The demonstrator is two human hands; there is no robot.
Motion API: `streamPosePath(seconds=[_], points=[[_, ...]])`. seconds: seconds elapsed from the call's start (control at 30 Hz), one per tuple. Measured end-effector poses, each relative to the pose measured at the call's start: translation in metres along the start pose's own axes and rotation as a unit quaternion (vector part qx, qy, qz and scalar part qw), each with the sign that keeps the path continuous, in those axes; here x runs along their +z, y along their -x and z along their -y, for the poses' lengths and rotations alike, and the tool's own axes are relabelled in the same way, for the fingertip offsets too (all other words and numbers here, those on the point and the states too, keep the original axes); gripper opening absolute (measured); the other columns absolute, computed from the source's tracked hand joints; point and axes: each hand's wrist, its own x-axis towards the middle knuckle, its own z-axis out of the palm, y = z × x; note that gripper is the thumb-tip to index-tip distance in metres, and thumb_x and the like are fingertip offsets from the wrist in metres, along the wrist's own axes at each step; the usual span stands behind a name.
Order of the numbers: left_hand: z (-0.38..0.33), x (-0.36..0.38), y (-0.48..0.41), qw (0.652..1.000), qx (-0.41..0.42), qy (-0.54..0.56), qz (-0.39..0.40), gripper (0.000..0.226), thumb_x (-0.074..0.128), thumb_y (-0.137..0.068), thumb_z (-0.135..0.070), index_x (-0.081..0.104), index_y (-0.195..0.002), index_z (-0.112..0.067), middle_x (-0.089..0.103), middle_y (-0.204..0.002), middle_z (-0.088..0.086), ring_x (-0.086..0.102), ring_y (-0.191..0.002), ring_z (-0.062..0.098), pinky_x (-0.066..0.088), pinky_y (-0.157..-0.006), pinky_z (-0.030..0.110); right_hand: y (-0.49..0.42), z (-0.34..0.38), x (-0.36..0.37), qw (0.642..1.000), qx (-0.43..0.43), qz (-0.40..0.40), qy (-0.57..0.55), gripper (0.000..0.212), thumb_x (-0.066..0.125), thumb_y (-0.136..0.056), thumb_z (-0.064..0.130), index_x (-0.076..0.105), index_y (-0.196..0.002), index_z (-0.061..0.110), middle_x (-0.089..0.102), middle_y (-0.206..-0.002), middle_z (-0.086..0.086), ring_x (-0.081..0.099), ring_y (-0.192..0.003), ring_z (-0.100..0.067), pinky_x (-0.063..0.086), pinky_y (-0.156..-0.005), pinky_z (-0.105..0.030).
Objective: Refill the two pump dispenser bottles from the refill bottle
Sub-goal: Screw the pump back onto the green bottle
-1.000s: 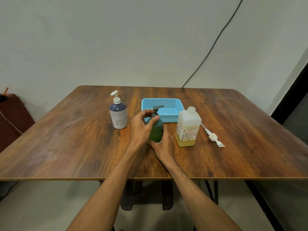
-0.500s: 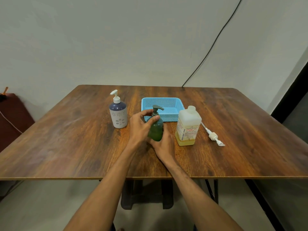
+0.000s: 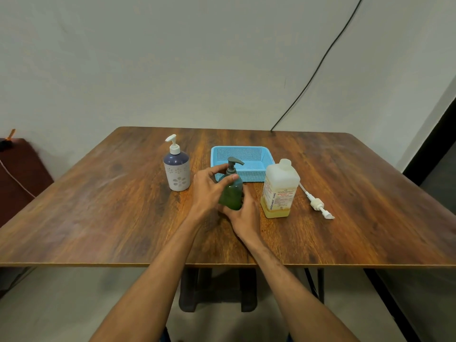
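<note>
Left hand (image 3: 208,187): fingers curled round the green pump bottle (image 3: 232,195) at its shoulder.
Right hand (image 3: 244,214): fingers grip the bottle's base.
Bottle: upright, between them.

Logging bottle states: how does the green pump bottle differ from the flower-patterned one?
The green bottle is dark green with a grey pump; the flowered bottle is white and navy with a white pump. The left hand and right hand grip the green bottle; the flowered bottle stands untouched. Both have pumps on.
</note>
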Motion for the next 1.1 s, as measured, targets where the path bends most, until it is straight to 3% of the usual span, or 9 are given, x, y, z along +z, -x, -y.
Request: streamPosePath(seconds=[0.1,0.27,0.33,0.47,0.53,0.7,0.8,0.93,1.1], points=[[0.003,-0.006,-0.005,0.999,-0.013,0.016,0.038,0.039,0.079,-0.086,-0.006,0.070,-0.124,-0.003,0.072,-0.116,-0.003,0.067,-0.100,-0.013,0.053,-0.083,0.010,0.000,-0.001,0.001,1.000,-0.003,-0.003,0.010,0.080,0.090,-0.072,0.036,0.048,-0.140,0.031,0.064,-0.128,0.010,0.060,-0.117,-0.008,0.056,-0.096,-0.038],[0.009,-0.012,-0.008,0.997,-0.029,0.037,0.068,0.042,0.077,-0.090,-0.013,0.069,-0.130,-0.004,0.074,-0.124,0.005,0.069,-0.117,0.013,0.057,-0.097,0.027,0.000,0.002,-0.001,0.999,-0.001,-0.001,0.032,0.081,0.090,-0.071,0.032,0.048,-0.140,0.031,0.063,-0.128,0.010,0.059,-0.116,-0.011,0.054,-0.096,-0.034],[0.010,-0.010,-0.002,0.996,-0.036,0.042,0.063,0.044,0.075,-0.093,-0.017,0.066,-0.135,-0.008,0.072,-0.126,0.001,0.068,-0.120,0.015,0.057,-0.100,0.030,0.000,0.002,-0.002,1.000,0.006,0.003,0.024,0.078,0.090,-0.071,0.033,0.049,-0.137,0.032,0.064,-0.126,0.012,0.061,-0.115,-0.009,0.056,-0.095,-0.037],[0.017,-0.004,0.019,0.995,-0.072,0.054,0.033,0.071,0.079,-0.083,-0.049,0.056,-0.145,-0.021,0.066,-0.138,-0.003,0.063,-0.126,0.011,0.053,-0.108,0.044,0.001,0.000,-0.007,0.999,0.036,0.031,-0.010,0.075,0.093,-0.066,0.031,0.054,-0.131,0.031,0.066,-0.121,0.012,0.063,-0.112,-0.008,0.058,-0.093,-0.040],[0.023,-0.002,0.028,0.996,-0.080,0.038,0.018,0.085,0.083,-0.074,-0.060,0.054,-0.146,-0.025,0.064,-0.140,-0.004,0.063,-0.125,0.011,0.055,-0.105,0.045,0.002,0.000,-0.013,0.997,0.046,0.053,-0.023,0.080,0.095,-0.065,0.027,0.053,-0.133,0.027,0.065,-0.122,0.011,0.063,-0.113,-0.007,0.057,-0.095,-0.033],[0.026,0.006,0.037,0.998,-0.055,-0.038,-0.005,0.092,0.090,-0.062,-0.061,0.051,-0.139,-0.027,0.064,-0.134,-0.006,0.063,-0.119,0.009,0.058,-0.100,0.041,0.002,-0.002,-0.030,0.993,0.037,0.111,0.012,0.083,0.091,-0.071,0.020,0.049,-0.142,0.023,0.059,-0.134,0.008,0.058,-0.118,-0.006,0.049,-0.096,-0.019],[0.029,0.006,0.033,0.994,-0.060,-0.084,0.031,0.094,0.090,-0.063,-0.061,0.049,-0.140,-0.025,0.061,-0.137,-0.003,0.061,-0.121,0.012,0.055,-0.103,0.042,0.000,-0.003,-0.036,0.991,0.032,0.122,0.045,0.084,0.088,-0.077,0.021,0.044,-0.148,0.023,0.053,-0.146,0.003,0.055,-0.125,-0.010,0.050,-0.101,-0.024],[0.037,-0.001,0.023,0.989,-0.056,-0.116,0.069,0.089,0.089,-0.069,-0.054,0.052,-0.141,-0.019,0.062,-0.139,0.000,0.060,-0.122,0.013,0.053,-0.105,0.037,-0.001,-0.009,-0.038,0.989,0.029,0.122,0.080,0.084,0.085,-0.081,0.026,0.040,-0.152,0.024,0.051,-0.148,0.002,0.051,-0.133,-0.016,0.046,-0.111,-0.046],[0.041,-0.013,0.014,0.993,-0.059,-0.086,0.063,0.089,0.094,-0.065,-0.044,0.057,-0.140,-0.015,0.065,-0.136,0.000,0.062,-0.120,0.012,0.054,-0.106,0.037,0.000,-0.011,-0.037,0.989,0.009,0.110,0.097,0.077,0.080,-0.086,0.021,0.041,-0.152,0.021,0.050,-0.147,0.000,0.050,-0.133,-0.017,0.044,-0.113,-0.046]])
